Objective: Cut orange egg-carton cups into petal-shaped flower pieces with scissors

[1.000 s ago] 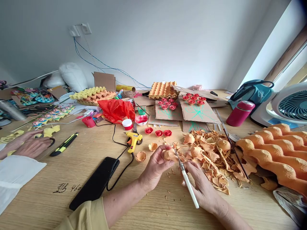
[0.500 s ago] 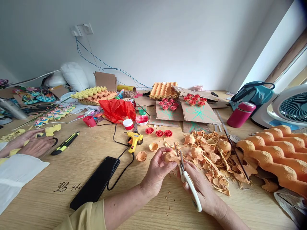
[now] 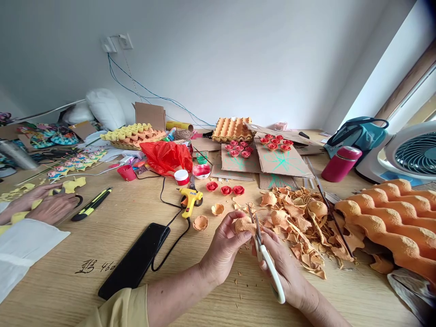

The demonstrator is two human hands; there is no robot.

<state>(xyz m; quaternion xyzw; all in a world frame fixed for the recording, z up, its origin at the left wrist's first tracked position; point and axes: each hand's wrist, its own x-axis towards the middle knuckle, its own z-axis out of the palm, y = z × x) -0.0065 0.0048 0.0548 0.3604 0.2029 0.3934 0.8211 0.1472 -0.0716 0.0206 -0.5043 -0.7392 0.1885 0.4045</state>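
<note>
Over the last second the blades of my white-handled scissors (image 3: 269,265) have come apart and the handles have rolled into view. They now stand open at the edge of an orange egg-tray cup (image 3: 243,224). My left hand (image 3: 220,254) pinches that cup, fingers narrow around it, just above the desk (image 3: 75,299). My right hand (image 3: 286,268) is wrapped around the scissors. Just beyond it, to the right, lies a heap of orange scraps (image 3: 303,222), with an orange egg tray (image 3: 391,213) beside it. To my left are two trimmed cups (image 3: 200,223), a yellow glue gun (image 3: 191,200) and a black smartphone (image 3: 132,261). Three red roses (image 3: 225,190) sit farther back.
</note>
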